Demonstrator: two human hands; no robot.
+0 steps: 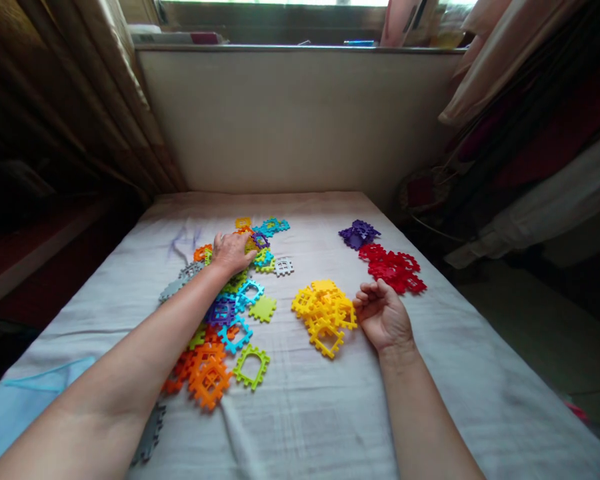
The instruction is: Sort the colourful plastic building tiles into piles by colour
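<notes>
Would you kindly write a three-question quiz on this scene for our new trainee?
1. True or false: the pieces under the left hand are all one colour.
2. What colour is the pile just to the picture's left of the right hand?
3. Fill the gap: just beyond the red pieces lies a ____ pile.

Key:
1. False; it is over mixed-colour pieces.
2. Yellow, the yellow pile.
3. Purple, the purple pile.

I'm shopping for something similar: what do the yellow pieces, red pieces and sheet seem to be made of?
Yellow pieces: probably moulded plastic, fairly smooth; crisp notched edges and even colour suggest it.
Red pieces: likely the same, with similar notches.
Sheet: cloth, matt, as its soft creases show; perhaps cotton, though the fibre can't be told.
</notes>
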